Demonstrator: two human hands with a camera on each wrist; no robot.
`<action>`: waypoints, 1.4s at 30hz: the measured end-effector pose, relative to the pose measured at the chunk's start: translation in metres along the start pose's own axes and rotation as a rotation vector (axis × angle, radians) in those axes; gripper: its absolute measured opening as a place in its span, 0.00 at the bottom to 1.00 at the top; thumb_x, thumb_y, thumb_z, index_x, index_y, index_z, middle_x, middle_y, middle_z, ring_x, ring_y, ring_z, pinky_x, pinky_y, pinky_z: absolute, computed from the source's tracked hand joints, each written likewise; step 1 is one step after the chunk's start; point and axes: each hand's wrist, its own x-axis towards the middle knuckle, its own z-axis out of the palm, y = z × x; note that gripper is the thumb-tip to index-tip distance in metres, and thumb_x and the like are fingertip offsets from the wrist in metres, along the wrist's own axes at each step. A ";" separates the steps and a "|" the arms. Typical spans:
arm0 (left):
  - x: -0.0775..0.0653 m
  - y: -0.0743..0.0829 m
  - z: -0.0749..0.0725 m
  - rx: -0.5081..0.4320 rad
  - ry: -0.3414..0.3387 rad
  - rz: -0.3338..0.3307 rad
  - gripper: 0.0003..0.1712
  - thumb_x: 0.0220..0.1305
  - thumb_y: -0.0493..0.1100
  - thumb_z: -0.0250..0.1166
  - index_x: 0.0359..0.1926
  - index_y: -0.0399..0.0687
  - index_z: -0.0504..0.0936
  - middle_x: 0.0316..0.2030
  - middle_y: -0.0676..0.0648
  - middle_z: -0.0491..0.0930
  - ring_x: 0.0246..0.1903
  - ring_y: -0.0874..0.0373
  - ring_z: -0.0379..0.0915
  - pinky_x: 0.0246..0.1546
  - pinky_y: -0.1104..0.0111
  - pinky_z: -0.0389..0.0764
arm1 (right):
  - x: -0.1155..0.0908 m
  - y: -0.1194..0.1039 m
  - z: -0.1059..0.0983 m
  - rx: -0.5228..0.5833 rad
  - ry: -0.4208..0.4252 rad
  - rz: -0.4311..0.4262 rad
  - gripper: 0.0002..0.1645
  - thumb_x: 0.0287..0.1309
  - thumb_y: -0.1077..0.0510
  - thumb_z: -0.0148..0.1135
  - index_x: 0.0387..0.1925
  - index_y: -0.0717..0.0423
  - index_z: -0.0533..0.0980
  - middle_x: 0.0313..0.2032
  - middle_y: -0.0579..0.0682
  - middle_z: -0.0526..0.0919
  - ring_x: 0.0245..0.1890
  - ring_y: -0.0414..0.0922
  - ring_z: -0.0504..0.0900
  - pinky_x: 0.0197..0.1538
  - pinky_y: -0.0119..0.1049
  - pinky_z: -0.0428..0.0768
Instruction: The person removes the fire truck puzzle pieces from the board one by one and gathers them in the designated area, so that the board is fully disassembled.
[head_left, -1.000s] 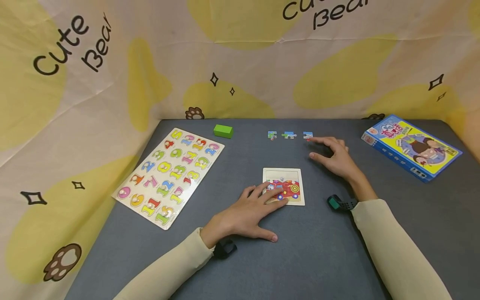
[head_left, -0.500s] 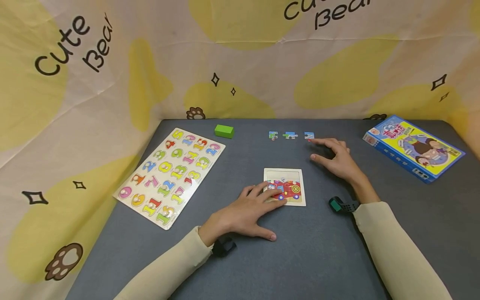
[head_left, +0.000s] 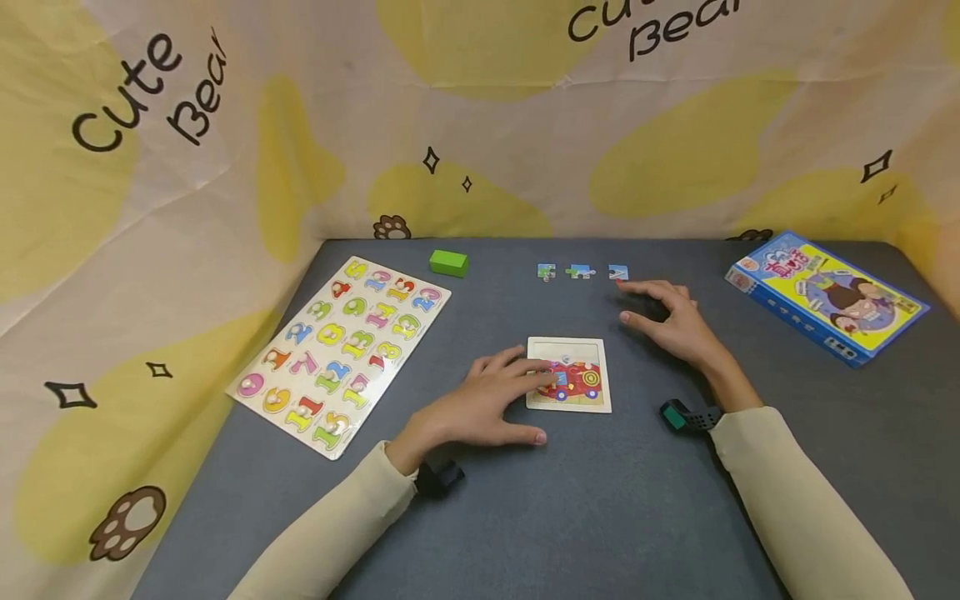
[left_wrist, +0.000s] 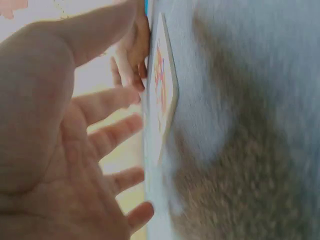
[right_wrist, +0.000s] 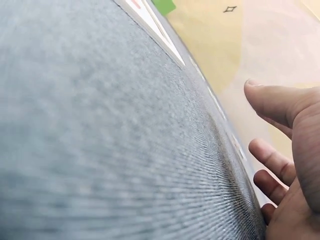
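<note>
A small square jigsaw tray lies mid-table, with a red car picture filling its lower part and a bare strip along the top. Over its left side spreads my left hand, palm down, some fingertips above the picture. In the left wrist view those fingers look loosely stretched and hold nothing. Behind the tray three jigsaw pieces lie in a row: left, middle and right. My right hand has its index fingertip at the near edge of the right piece; whether it touches, I cannot tell. Its thumb is apart, nothing between.
A white number board with colourful digits lies slanted at left. Near its far end sits a green block. A blue and yellow box lies at the far right. A patterned cloth hangs behind the dark grey table.
My left hand has drawn back to the left and slightly away from me, uncovering more of the car picture. My right hand has barely moved; the pieces lie as before.
</note>
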 end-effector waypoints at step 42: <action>0.021 -0.021 0.000 -0.063 0.164 -0.296 0.44 0.60 0.65 0.70 0.75 0.65 0.68 0.80 0.51 0.56 0.81 0.37 0.32 0.75 0.34 0.31 | -0.011 -0.066 0.066 -0.148 -0.375 -0.256 0.18 0.60 0.61 0.70 0.52 0.44 0.86 0.41 0.45 0.78 0.41 0.45 0.61 0.44 0.47 0.47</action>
